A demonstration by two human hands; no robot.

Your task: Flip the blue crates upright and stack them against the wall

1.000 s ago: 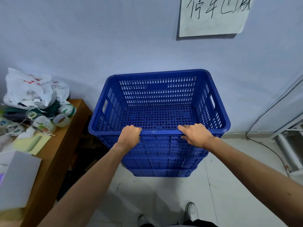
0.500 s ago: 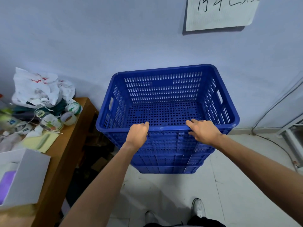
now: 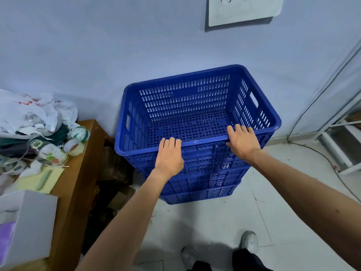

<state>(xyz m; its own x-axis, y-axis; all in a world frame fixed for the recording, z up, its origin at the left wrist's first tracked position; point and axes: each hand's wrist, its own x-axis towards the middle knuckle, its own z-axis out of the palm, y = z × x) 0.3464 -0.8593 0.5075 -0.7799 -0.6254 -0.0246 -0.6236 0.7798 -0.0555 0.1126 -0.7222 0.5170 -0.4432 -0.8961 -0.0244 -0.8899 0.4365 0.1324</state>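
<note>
A stack of blue slotted crates [image 3: 205,192] stands upright on the floor, with its back at the wall. The top crate [image 3: 187,106] is nested into the ones below, open side up and with nothing inside. My left hand [image 3: 170,155] lies against the top crate's near wall, its straight fingers reaching the near rim left of the middle. My right hand [image 3: 242,142] rests on the same rim toward the right corner, fingers spread and fairly straight. Neither hand is curled round the rim.
A wooden table [image 3: 78,173] stands close on the left of the stack, with tape rolls [image 3: 75,146], plastic bags [image 3: 35,112] and a white box [image 3: 25,222] on it. A cable [image 3: 316,153] runs across the floor at right, near a white metal frame [image 3: 336,151]. My shoes [image 3: 249,240] are below the stack.
My fingers, curled over the near rim before, have straightened. The stack now sits a little farther right and lower in view as my head moved.
</note>
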